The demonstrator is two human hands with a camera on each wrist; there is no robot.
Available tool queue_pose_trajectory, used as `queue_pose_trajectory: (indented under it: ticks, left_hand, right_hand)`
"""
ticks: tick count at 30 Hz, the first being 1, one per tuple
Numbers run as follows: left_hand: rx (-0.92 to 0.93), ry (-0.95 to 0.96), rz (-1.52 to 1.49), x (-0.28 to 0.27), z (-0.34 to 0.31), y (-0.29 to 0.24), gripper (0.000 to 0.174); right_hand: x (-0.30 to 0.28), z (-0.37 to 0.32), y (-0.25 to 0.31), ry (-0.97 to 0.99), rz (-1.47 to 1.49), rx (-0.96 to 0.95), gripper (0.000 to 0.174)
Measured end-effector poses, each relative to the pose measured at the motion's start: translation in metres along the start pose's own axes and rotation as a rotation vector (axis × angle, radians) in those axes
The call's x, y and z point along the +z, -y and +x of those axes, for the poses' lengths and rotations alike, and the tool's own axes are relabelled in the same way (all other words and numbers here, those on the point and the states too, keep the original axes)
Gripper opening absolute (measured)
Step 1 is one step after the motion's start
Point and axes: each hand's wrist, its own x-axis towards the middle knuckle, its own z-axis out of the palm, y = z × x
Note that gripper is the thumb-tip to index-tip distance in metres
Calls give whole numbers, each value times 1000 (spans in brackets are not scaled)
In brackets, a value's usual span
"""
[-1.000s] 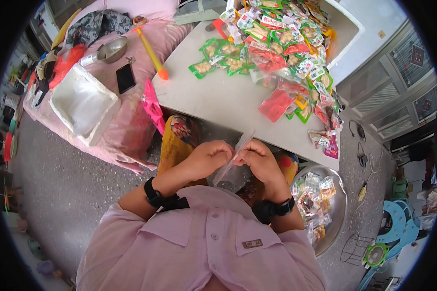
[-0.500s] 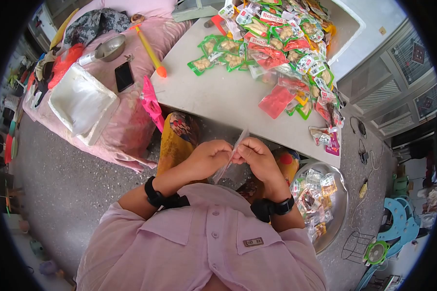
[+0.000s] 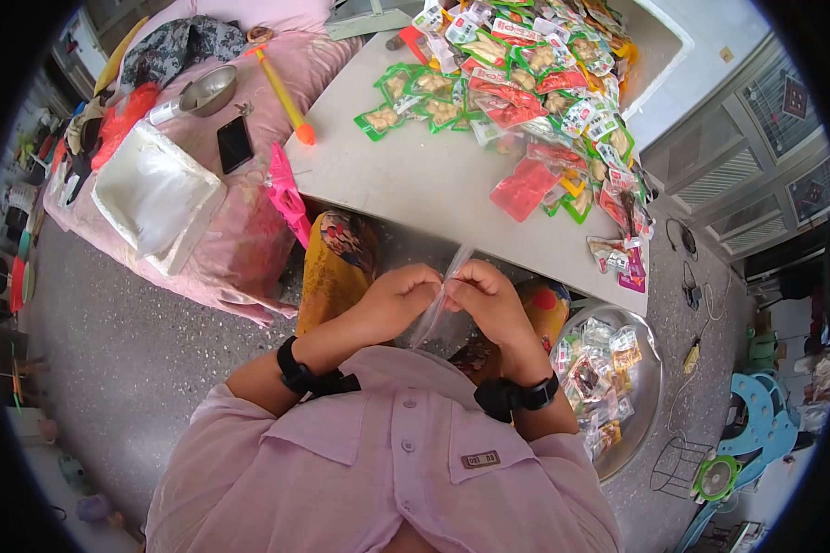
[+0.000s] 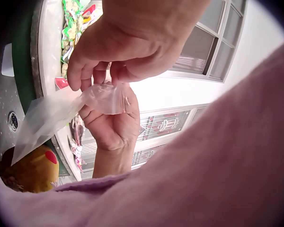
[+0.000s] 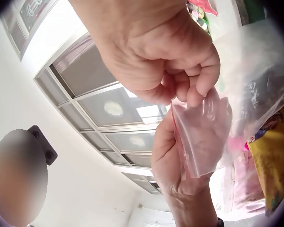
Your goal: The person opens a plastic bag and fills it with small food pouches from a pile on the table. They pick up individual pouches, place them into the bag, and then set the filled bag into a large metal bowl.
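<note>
A clear plastic zip bag [image 5: 203, 137] hangs between the two hands in front of the lap. In the right wrist view a thin red line runs along its edge. My left hand [image 3: 404, 295] pinches one side of it. From the other side my right hand [image 3: 487, 297] pinches it too, with fingers curled and thumb against the film. Seen from the left wrist, the bag's loose, see-through body [image 4: 47, 118] trails away below the fingers. No contents show inside it.
Many sealed food packets [image 3: 526, 74] are heaped on the pale table [image 3: 378, 175] ahead. A metal basin [image 3: 650, 405] with more packets sits at right. To the left, a pink-covered surface [image 3: 249, 221] holds a white foam box [image 3: 152, 198], a phone [image 3: 235, 145] and a metal pan [image 3: 209, 90].
Both hands stay nearly in place with the bag between them. Its film shifts and tilts slightly, and the right thumb and fingers move a little at its edge.
</note>
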Motion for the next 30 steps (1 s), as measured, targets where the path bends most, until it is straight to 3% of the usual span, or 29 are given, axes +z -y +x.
queue_pose_trajectory:
  ticks: [4,6,8,11,15,19,20,24,27,30]
  left_hand:
    - [-172,-69,-456,-3,3,6,11]
    - [-147,-154,-591,-6,5,-1,10]
    - [-109,-193,-623,-9,9,-6,10]
    - [177,-168,123,-7,7,3,9]
    - [539,-253,479,-4,8,-15,15]
    - [483,-312,381,-22,14,-9,19]
    - [406,-335,316,-28,15,-12,18]
    - [632,-560,748,-62,22,-31,16]
    - [823,-735,997,-76,22,-64,19]
    - [1038,-783,1172,-76,20,-89,24]
  right_hand:
    - [-3,-3,6,-21,166,-12,5]
    - [-8,-3,3,-27,245,-66,4]
    - [-8,-2,6,-42,146,-133,6]
    - [-4,4,11,13,-80,-219,8]
    - [8,17,26,62,-100,-241,7]
    - [10,38,31,109,-207,-332,5]
    - [13,45,34,116,-99,-328,3]
    - [15,81,33,88,-15,-317,6]
    - [18,100,42,32,-114,-522,4]
    - [27,107,50,-31,166,-444,6]
